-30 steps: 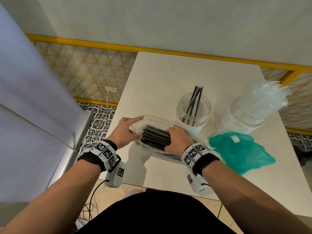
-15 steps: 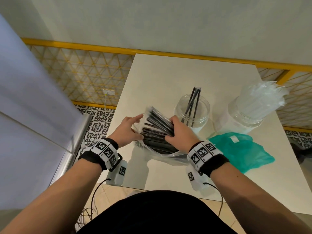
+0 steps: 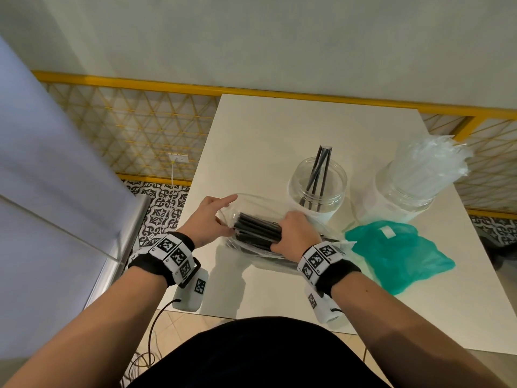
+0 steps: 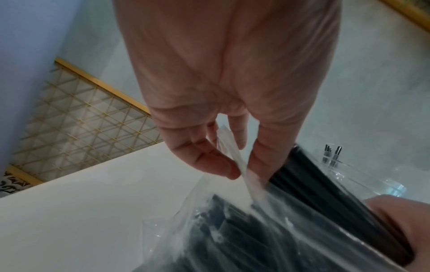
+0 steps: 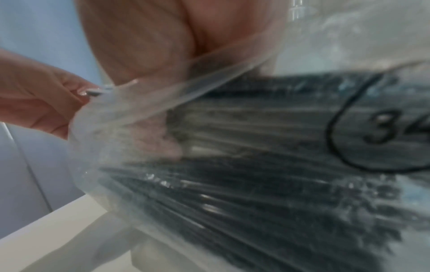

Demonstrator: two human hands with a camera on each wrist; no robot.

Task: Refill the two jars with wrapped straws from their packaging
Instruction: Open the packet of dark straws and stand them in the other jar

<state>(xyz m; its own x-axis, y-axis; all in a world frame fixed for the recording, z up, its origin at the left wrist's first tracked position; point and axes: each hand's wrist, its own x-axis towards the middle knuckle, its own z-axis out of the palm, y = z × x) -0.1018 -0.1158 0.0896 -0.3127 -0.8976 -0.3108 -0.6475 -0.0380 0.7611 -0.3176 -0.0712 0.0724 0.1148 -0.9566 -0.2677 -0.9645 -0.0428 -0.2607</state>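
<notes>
Black straws (image 3: 257, 230) — right hand (image 3: 293, 236) grips; left hand (image 3: 205, 224) pinches bag (image 4: 232, 158).

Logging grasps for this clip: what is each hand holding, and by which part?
Left hand pinches the clear bag by its open edge. Right hand grips the black straws around the bundle's middle, inside the bag.

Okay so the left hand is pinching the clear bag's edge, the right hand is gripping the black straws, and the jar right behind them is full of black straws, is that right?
Not quite: the head view shows the jar holds only a few black straws. The left hand does pinch the clear bag, and the right hand does grip the straws.
</notes>
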